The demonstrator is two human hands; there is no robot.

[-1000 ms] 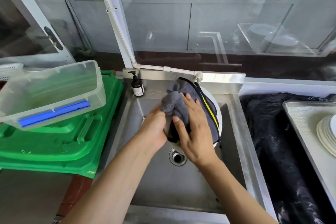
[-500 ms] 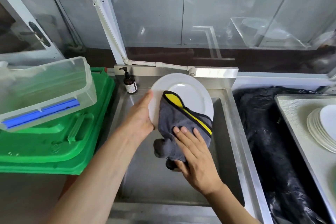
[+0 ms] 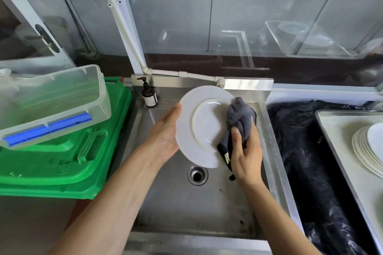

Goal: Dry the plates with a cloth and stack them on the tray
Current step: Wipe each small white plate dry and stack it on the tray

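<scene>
A white plate (image 3: 204, 124) is held tilted over the steel sink (image 3: 176, 198), its underside with the foot ring facing me. My left hand (image 3: 165, 136) holds its left rim, thumb along the edge. My right hand (image 3: 245, 151) grips a bunched grey cloth (image 3: 238, 118) and presses it against the plate's right side. At the far right a stack of several white plates (image 3: 366, 147) lies on a metal tray (image 3: 331, 130).
A brown pump bottle (image 3: 149, 95) stands at the sink's back left corner. A clear plastic box (image 3: 51, 101) rests on green plastic lids (image 3: 62, 167) to the left. Black plastic sheeting (image 3: 306, 161) lies between sink and tray. Glass panes rise behind.
The plate has been turned over, from its face to its underside. The cloth and my right hand moved from the plate's lower middle to its right edge.
</scene>
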